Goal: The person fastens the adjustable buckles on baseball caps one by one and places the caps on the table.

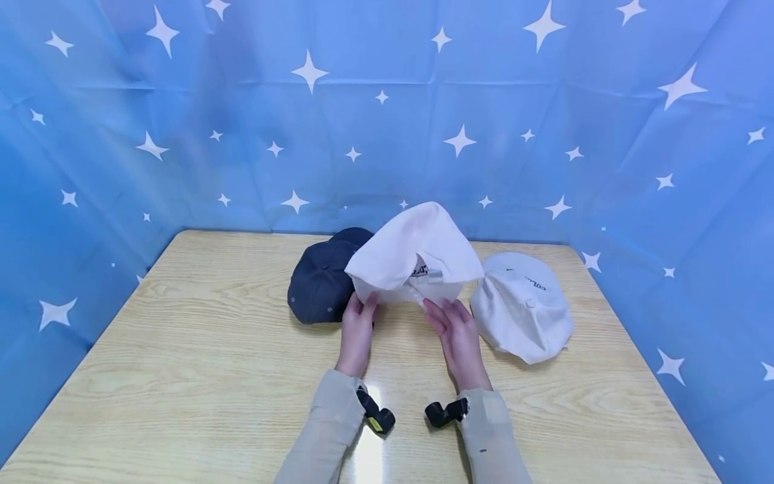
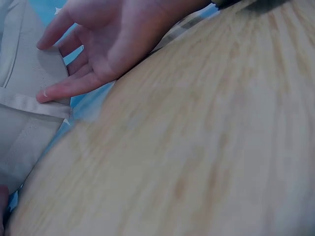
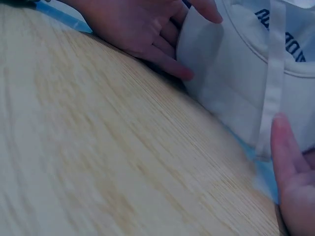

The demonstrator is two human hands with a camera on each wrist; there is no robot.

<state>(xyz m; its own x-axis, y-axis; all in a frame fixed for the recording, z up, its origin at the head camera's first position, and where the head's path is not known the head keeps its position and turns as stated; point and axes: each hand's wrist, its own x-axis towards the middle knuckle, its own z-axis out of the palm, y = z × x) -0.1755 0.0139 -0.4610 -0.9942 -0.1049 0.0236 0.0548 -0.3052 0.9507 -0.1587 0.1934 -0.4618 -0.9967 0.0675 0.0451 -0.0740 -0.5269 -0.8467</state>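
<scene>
A white baseball cap [image 1: 417,249] is tilted up, its underside opening and back strap facing me. Dark lettering shows through the opening. My left hand [image 1: 358,329] holds its lower left edge, thumb in front. At the lower right edge my right hand [image 1: 459,336] holds the cap, with one digit against the loose strap end [image 3: 268,132]. The right wrist view shows the left hand [image 3: 142,29] at the cap's far side; the left wrist view shows the right hand [image 2: 106,44] by the strap. Fingers behind the cap are partly hidden.
A dark navy cap [image 1: 320,282] lies to the left, partly behind the held cap. Another white cap [image 1: 526,309] with dark lettering lies to the right, close to my right hand. The wooden table [image 1: 181,376] ends at a blue starry backdrop [image 1: 387,121].
</scene>
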